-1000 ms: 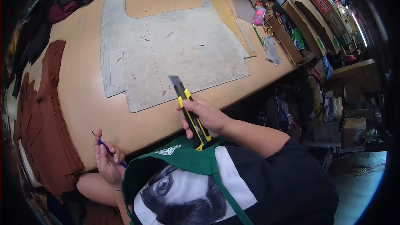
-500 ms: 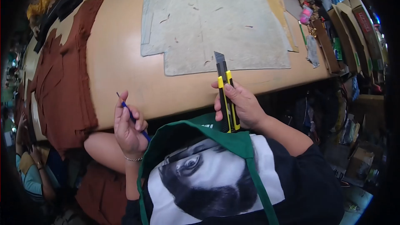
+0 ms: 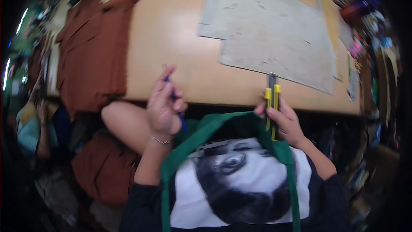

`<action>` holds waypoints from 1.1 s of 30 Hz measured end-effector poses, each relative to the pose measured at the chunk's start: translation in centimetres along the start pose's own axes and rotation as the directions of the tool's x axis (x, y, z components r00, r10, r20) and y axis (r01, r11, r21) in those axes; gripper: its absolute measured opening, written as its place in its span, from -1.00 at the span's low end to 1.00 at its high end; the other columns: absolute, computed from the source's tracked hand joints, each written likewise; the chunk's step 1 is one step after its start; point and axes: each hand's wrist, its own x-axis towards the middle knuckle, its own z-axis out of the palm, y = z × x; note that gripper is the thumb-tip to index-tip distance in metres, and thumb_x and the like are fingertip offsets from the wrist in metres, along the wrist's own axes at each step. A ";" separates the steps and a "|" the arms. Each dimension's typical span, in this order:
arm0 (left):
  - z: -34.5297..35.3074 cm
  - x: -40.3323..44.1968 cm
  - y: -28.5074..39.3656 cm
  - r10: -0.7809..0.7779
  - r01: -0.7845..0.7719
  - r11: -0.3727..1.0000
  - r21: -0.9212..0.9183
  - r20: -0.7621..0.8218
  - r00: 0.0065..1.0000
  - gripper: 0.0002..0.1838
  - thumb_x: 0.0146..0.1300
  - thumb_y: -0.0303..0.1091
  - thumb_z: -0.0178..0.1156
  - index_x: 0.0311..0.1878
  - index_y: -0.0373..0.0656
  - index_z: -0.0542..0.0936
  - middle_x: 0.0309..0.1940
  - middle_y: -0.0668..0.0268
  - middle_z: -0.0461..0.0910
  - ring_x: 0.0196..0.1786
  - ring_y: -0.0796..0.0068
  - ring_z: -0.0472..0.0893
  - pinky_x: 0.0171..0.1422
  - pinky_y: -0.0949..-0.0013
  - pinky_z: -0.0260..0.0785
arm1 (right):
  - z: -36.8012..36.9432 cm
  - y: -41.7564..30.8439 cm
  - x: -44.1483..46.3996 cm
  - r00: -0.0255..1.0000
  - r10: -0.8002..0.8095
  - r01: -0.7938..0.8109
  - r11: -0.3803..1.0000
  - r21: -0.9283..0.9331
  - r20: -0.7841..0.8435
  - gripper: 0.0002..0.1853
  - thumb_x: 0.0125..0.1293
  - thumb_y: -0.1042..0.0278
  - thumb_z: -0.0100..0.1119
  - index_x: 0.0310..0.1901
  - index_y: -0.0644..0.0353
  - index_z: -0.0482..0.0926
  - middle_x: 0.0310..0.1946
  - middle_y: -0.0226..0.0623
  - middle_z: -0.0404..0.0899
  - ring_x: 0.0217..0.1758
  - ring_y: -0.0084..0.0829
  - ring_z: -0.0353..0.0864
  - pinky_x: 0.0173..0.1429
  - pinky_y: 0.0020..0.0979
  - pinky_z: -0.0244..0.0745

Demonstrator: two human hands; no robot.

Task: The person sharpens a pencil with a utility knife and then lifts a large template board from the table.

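Observation:
My left hand [image 3: 164,107] is raised near the table's front edge, its fingers closed on a thin blue tool [image 3: 174,91] that looks like a pen or small screwdriver. To the right, my right hand [image 3: 285,122] grips a yellow and black box cutter [image 3: 272,101], upright; its blade looks short or drawn in, and blur hides the detail. Beyond the cutter a flat grey pattern sheet [image 3: 279,38] lies on the table [image 3: 171,30], with a few small scraps on it. A stack of rust-brown cloth [image 3: 96,47] is left of my left hand.
Another person [image 3: 36,124] is at the far left, by the table. More brown cloth [image 3: 105,167] hangs or lies below the table at the left. At the right back are a dark red cylinder [image 3: 352,13], a pink item [image 3: 355,48], a grey cloth and boxes.
The view has swung left, so the sheet and both hands appear farther right. The cutter's blade shows less than before. Both hands keep their tools.

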 end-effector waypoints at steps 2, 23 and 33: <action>0.1 0.2 0.3 0.001 0.000 1.000 -0.023 0.031 1.000 -0.58 0.29 -0.33 -0.21 0.22 -0.10 0.14 -0.47 0.38 0.34 -0.63 0.72 0.23 -0.56 0.67 0.09 | 0.2 -0.3 -0.1 1.000 0.008 -0.009 0.997 0.078 0.014 -0.49 0.24 0.45 -0.14 0.20 0.23 -0.03 -0.20 -0.18 0.37 -0.26 -0.44 0.50 -0.12 -0.45 0.40; 0.5 0.9 -0.6 0.039 -0.006 0.989 -0.146 0.226 0.973 -0.51 0.30 -0.33 -0.23 0.29 -0.01 -0.03 -0.51 0.25 0.40 -0.67 0.67 0.27 -0.58 0.62 0.12 | -0.1 -3.0 -0.6 0.974 -0.063 0.052 0.997 -0.052 -0.219 -0.48 0.17 0.45 0.01 0.17 0.22 0.12 -0.42 -0.32 0.43 -0.47 -0.53 0.46 -0.29 -0.56 0.37; 1.3 0.9 -1.0 0.071 -0.087 0.992 0.090 0.170 0.983 -0.58 0.29 -0.38 -0.25 0.22 -0.14 0.08 -0.49 0.22 0.42 -0.66 0.69 0.26 -0.57 0.68 0.14 | 0.2 -3.2 0.8 0.994 0.110 -0.105 0.975 -0.195 0.015 -0.46 0.27 0.28 -0.13 0.24 0.22 0.02 -0.29 -0.30 0.39 -0.27 -0.54 0.44 -0.12 -0.52 0.34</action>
